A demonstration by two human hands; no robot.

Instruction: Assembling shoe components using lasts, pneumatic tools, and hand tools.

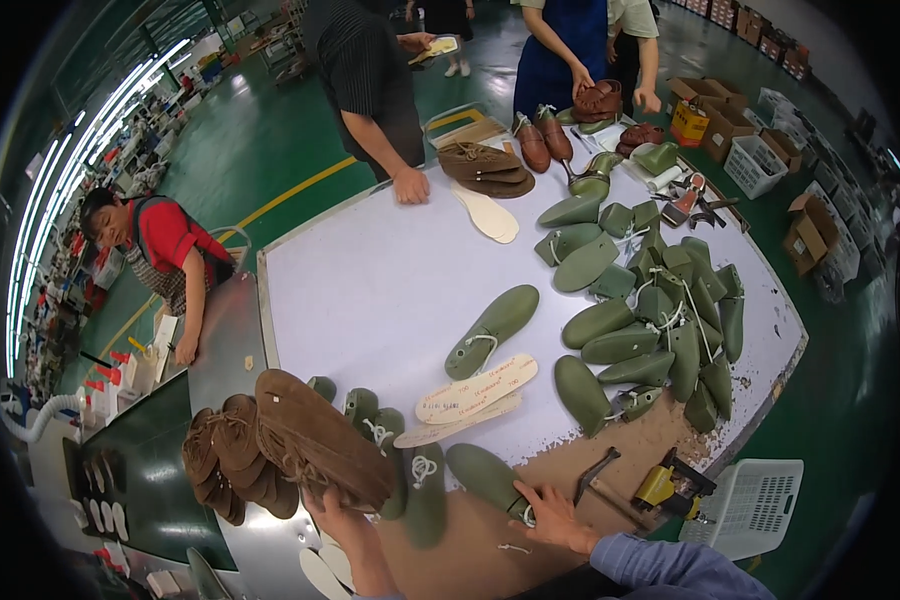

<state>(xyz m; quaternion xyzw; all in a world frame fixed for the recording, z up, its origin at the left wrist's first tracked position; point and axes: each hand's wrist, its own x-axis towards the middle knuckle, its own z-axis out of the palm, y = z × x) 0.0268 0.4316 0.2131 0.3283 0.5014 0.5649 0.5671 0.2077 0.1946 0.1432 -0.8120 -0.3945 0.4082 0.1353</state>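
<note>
My left hand (pixel 338 517) is closed on the lower edge of a brown suede shoe upper (pixel 315 435), which stands tilted beside a bunch of similar brown uppers (pixel 238 450). My right hand (pixel 558 520) grips the near end of a green shoe last (pixel 482 474) lying on the brown board, a bit of white cord by the fingers. Between the hands are further green lasts, one with a knotted white cord (pixel 425 480). Two pale insole-shaped pieces (pixel 478 392) overlap just beyond, and a single green last (pixel 500 325) lies farther off.
A heap of green lasts (pixel 630 345) covers the table's right side. Near my right hand are a dark bar-like tool (pixel 596 470) and a yellow-and-black device (pixel 660 487). A white basket (pixel 755 505) stands off the corner. Other people (pixel 365 90) stand at the far edge and left.
</note>
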